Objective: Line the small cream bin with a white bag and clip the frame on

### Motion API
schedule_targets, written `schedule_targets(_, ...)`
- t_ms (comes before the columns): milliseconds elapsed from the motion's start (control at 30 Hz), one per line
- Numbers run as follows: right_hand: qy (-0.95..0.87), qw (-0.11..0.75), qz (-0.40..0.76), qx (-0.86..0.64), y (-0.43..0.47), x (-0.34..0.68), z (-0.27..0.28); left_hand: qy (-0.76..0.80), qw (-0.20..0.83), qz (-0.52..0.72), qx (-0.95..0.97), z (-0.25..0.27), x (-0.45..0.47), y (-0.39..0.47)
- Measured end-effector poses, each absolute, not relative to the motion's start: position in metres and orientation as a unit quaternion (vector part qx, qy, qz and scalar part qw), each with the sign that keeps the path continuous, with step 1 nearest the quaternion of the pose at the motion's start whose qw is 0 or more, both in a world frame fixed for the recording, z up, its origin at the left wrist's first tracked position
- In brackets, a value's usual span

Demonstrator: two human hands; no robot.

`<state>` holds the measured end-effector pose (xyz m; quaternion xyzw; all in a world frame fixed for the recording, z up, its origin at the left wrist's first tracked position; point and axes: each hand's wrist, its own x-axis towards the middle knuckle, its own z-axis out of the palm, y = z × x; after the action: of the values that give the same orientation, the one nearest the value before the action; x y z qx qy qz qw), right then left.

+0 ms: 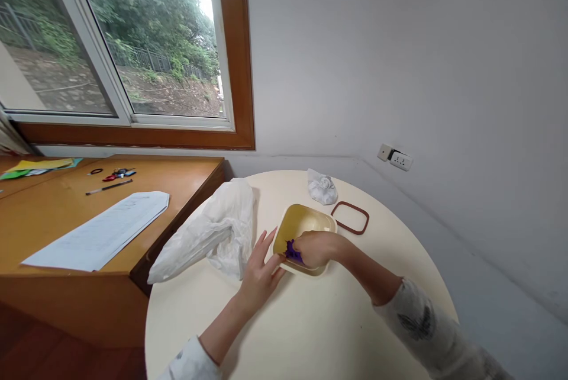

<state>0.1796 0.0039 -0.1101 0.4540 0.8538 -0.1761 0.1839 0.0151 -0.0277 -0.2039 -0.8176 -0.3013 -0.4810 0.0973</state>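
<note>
Right hand (315, 248) curls over a purple piece (293, 251) inside a yellow container (289, 220).
Its fingertips are hidden, so whether they pinch the piece cannot be told; the left hand (258, 272), fingers spread, touches the container's near-left rim; a white plastic bag (226, 214) lies to the left, a brown frame (368, 222) and crumpled bundle (323, 189) beyond, all on the round table (332, 332).

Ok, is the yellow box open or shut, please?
Open. No lid covers the box: its inside shows, and the right hand reaches into it, at the purple thing.
</note>
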Motion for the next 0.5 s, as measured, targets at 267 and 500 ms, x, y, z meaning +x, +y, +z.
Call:
schedule_targets(267,0.877,0.115,-0.237,0.402,-0.020,0.205,-0.082,-0.314,0.086,-0.480,-0.814,-0.206,0.016,-0.026)
schedule_targets(500,0.852,0.121,-0.200,0.469,-0.018,0.190,-0.107,-0.333,0.027,-0.480,-0.811,-0.204,0.025,-0.032)
